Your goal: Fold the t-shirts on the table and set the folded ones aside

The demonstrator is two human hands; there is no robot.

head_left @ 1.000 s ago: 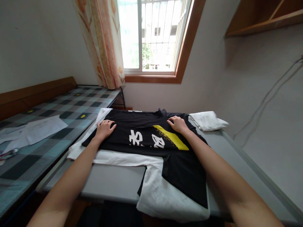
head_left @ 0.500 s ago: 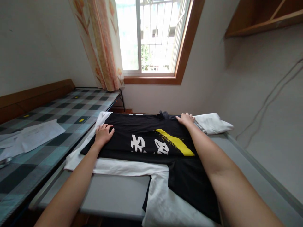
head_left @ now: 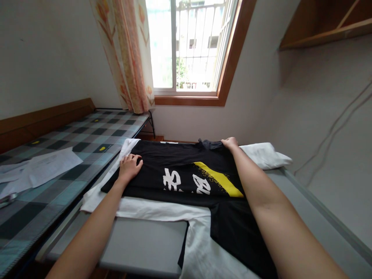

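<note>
A black T-shirt (head_left: 151, 162) with white lettering and a yellow stripe lies spread across a white garment (head_left: 162, 209). My left hand (head_left: 130, 168) rests on its left part, fingers bent and a little apart from the thumb. At the far right, near the dark grey bunched collar (head_left: 209, 144), my right hand (head_left: 230, 143) is closed on the shirt's edge; its fingertips are partly hidden. One black sleeve (head_left: 232, 228) hangs toward me over a white sleeve (head_left: 203, 248).
The clothes lie on a grey tabletop (head_left: 145, 240). A folded white cloth (head_left: 261, 155) sits at its far right. To the left stands a bed with a checked cover (head_left: 66, 135) and paper sheets (head_left: 49, 166). A curtain (head_left: 132, 58) hangs beside the window (head_left: 197, 46).
My right hand has shifted slightly along the far edge and its fingers have closed on the shirt by the collar. My left hand stays on the same part. The view has shifted slightly.
</note>
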